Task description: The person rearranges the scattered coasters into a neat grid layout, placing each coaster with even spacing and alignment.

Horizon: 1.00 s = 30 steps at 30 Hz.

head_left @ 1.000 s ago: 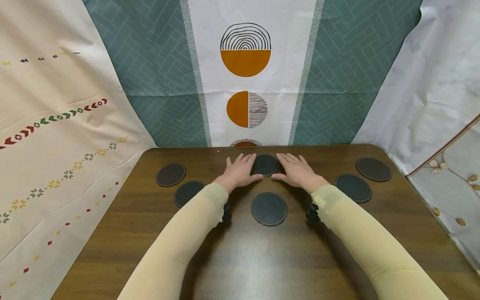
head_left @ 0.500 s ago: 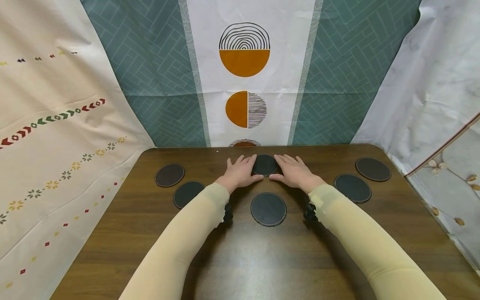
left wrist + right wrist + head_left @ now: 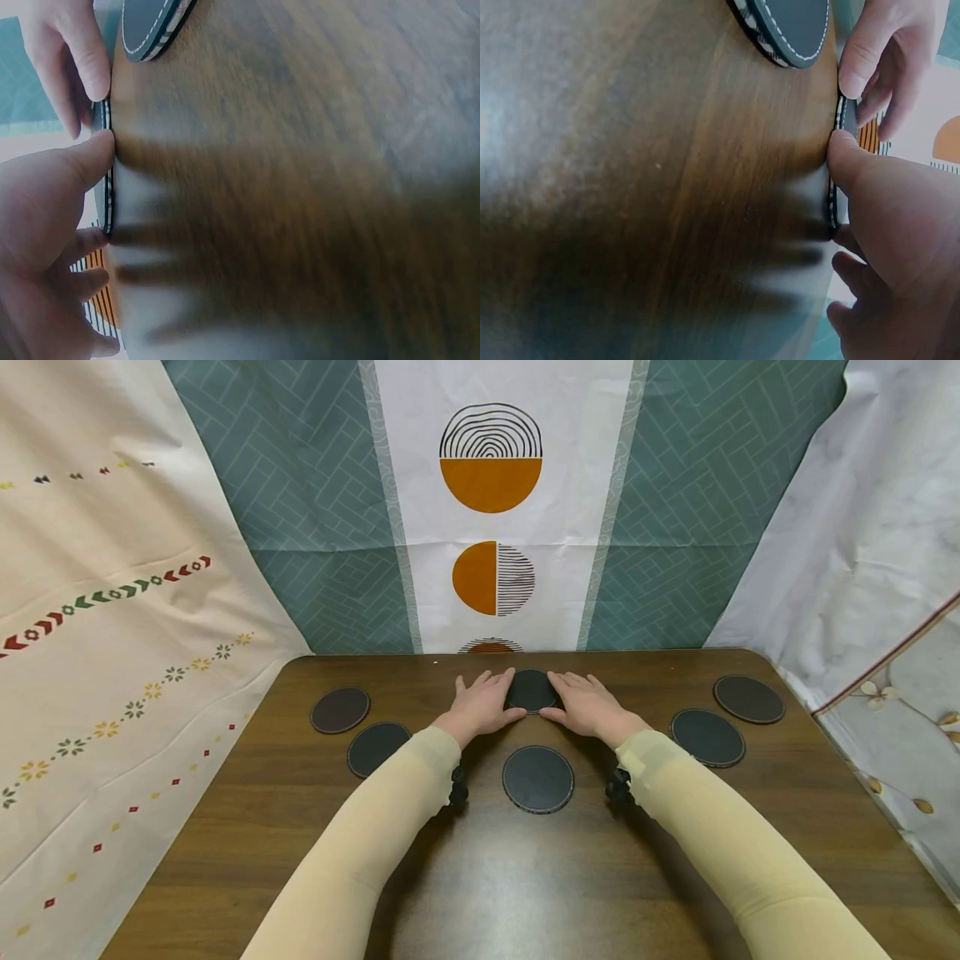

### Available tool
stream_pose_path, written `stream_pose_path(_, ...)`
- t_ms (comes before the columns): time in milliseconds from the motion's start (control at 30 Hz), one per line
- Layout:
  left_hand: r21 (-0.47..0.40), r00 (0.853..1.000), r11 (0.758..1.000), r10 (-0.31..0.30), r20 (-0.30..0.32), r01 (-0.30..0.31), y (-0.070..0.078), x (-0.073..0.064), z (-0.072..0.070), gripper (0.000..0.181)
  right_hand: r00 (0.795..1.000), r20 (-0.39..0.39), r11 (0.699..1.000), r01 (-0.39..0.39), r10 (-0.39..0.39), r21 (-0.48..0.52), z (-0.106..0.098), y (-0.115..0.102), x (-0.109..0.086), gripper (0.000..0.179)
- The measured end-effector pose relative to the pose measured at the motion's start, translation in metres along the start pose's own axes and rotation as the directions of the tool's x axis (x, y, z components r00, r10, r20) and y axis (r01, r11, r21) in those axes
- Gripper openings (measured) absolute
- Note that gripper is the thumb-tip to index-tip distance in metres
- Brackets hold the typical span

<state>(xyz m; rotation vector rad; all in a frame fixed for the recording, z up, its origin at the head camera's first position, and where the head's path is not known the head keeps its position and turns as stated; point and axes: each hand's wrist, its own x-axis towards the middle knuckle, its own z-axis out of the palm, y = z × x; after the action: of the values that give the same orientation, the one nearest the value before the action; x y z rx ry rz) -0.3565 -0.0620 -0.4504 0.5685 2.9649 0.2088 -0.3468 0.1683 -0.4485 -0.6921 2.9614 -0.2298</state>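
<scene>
A round black coaster with stitched edging lies near the table's far edge, between both hands. My left hand grips its left side, thumb at the near rim and index finger farther round the edge. On the opposite side my right hand holds it likewise, thumb tip close to the left thumb. In the left wrist view the coaster's stitched rim shows between thumb and fingers. The right wrist view has the same rim beside the right thumb. Another black coaster lies nearer, between the forearms.
Two dark coasters, one brown and one black, lie at the left. Two more, a black one and a dark brown one, lie at the right. Patterned cloth hangs behind the wooden table.
My right hand has moved left, from just beside the far coaster onto its right edge. The left hand has stayed at its left edge, and the other coasters have not moved.
</scene>
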Motion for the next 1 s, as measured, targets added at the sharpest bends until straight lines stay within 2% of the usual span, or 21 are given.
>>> stream_pose_path(567, 0.017, 1.000, 1.000, 0.001, -0.021, -0.001, 0.004, -0.005, -0.002, 0.093, 1.000, -0.017, 1.000, 0.014, -0.015, -0.026, 0.003, -0.002, -0.003, 0.081)
stream_pose_path(1000, 0.000, 0.999, 0.999, 0.039, -0.031, -0.039, 0.003, -0.010, 0.003, 0.095, 1.000, -0.008, 0.999, 0.027, -0.026, 0.038, 0.000, -0.006, -0.013, 0.082)
